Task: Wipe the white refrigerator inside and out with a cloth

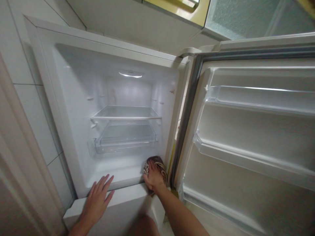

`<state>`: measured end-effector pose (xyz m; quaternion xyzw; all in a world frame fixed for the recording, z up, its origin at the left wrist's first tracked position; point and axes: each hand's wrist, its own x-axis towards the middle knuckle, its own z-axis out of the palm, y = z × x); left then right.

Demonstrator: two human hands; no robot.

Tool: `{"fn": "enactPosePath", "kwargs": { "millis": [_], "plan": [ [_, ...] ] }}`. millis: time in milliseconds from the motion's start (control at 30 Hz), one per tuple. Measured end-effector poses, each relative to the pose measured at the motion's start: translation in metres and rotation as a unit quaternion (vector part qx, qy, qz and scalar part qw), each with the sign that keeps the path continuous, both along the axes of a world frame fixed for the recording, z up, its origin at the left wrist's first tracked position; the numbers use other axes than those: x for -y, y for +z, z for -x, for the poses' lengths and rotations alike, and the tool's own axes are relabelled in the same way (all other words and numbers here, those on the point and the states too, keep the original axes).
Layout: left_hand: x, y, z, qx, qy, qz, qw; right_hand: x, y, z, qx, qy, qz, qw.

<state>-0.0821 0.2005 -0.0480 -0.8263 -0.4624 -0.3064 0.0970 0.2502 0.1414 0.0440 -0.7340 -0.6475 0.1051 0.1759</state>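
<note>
My right hand [154, 177] presses a folded, brown patterned cloth [159, 164] against the lower right front edge of an open refrigerator [108, 36]. Its fingers lie over the cloth, and part of the cloth is hidden beneath them. Toward the left, my left hand [98, 196] rests with fingers spread near the front lip of the compartment, above the white lower door [123, 203]; it holds nothing. Inside the lit compartment are a glass shelf [125, 112] and, below it, a clear plastic drawer or tray [125, 144].
The refrigerator door [246, 137] stands swung out to the right, with clear door shelves [258, 95] on its inner side. A tiled wall [31, 111] runs along the left. A yellow-framed cabinet [177, 9] hangs above. My knee [144, 224] shows at the bottom.
</note>
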Motion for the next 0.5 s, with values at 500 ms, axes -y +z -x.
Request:
{"fn": "enactPosePath", "kwargs": {
  "millis": [500],
  "plan": [
    [-0.036,0.006,0.027,-0.075,-0.058,-0.042,0.995,-0.141,0.005,-0.006,-0.102,-0.049,-0.021,0.993]
  ]
}}
